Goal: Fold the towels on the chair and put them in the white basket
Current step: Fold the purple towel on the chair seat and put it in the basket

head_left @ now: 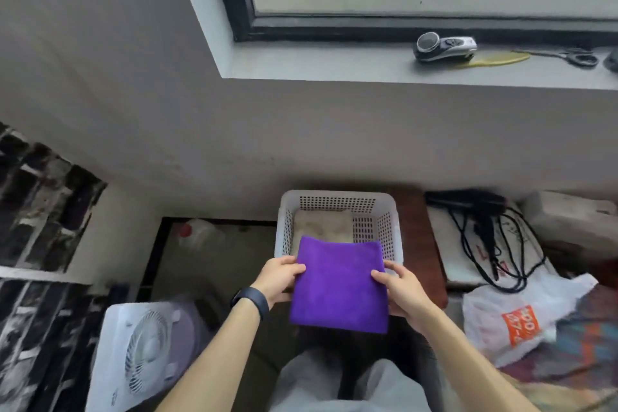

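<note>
Grey wall under a window; below it the white basket [337, 201] holds a beige towel [322, 226]. Left hand [279, 278] and right hand [401, 291] pinch the folded purple towel [339, 288] by opposite edges just before the basket; it looks light, limp, best gripped at both sides

Two towels, a purple towel [339, 288] and a beige towel [322, 226], one white basket [395, 227], one fan [143, 354], one plastic bag [495, 308].

A lived-in home room: shaver [445, 48] and scissors [575, 56] on the windowsill [317, 63], fan [143, 351] on the floor.
</note>
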